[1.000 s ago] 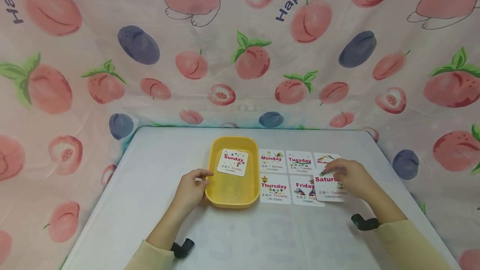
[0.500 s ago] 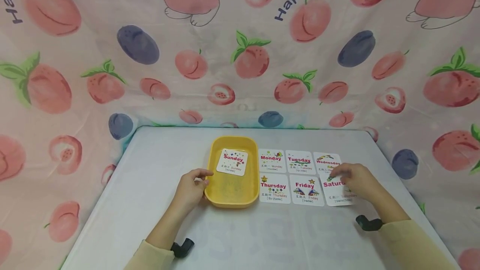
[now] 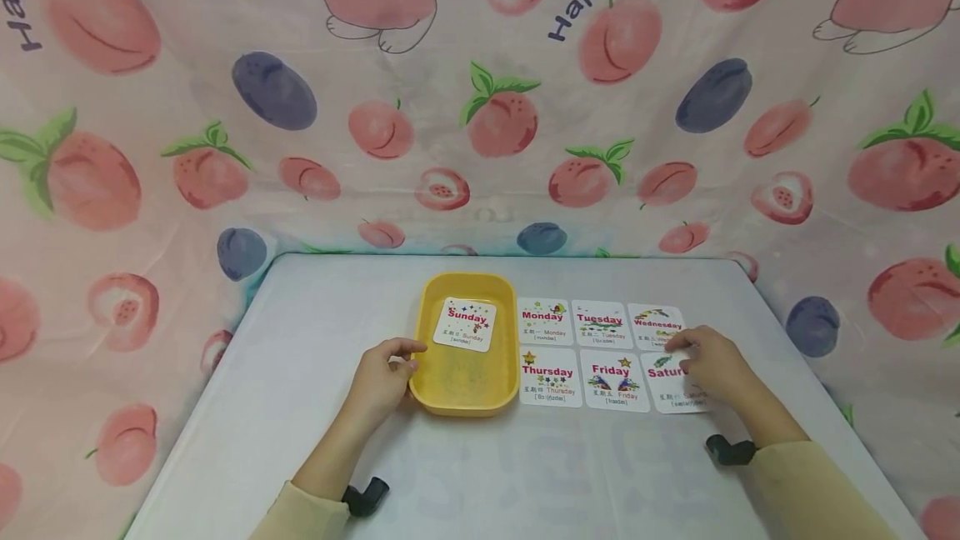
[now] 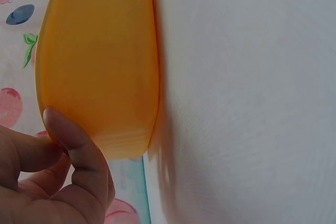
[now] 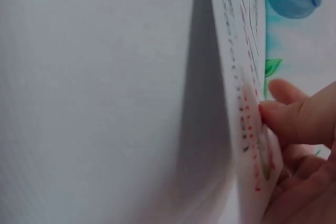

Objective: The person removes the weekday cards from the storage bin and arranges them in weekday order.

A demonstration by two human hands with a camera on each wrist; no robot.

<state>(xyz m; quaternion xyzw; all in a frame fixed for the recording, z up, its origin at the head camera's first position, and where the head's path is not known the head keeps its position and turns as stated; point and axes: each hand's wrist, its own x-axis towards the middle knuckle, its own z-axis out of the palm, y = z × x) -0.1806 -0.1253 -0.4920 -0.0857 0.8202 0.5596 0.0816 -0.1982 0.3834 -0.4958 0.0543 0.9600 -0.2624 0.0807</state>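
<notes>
My left hand [image 3: 382, 377] holds the left rim of a yellow plastic tray [image 3: 468, 386]; in the left wrist view a fingertip presses on the tray's outer wall [image 4: 105, 66]. Inside the tray lies the Sunday card [image 3: 465, 325]. My right hand [image 3: 716, 363] pinches the Saturday card [image 3: 671, 390] by its right side, covering the end of its printed word. In the right wrist view that card [image 5: 244, 119] appears tilted, its near edge off the white surface. It sits right of the Friday card [image 3: 617, 380] and below the Wednesday card [image 3: 657, 325].
Right of the tray lie the Monday card [image 3: 544, 323], Tuesday card [image 3: 598, 325] and Thursday card [image 3: 550, 377], in two rows with the others. The white table [image 3: 465, 482] ends against a fruit-print cloth [image 3: 480, 107] at the back.
My right hand has carried the Saturday card rightward, off the Friday and Wednesday cards, to the place beside Friday. The left hand and tray have stayed still.
</notes>
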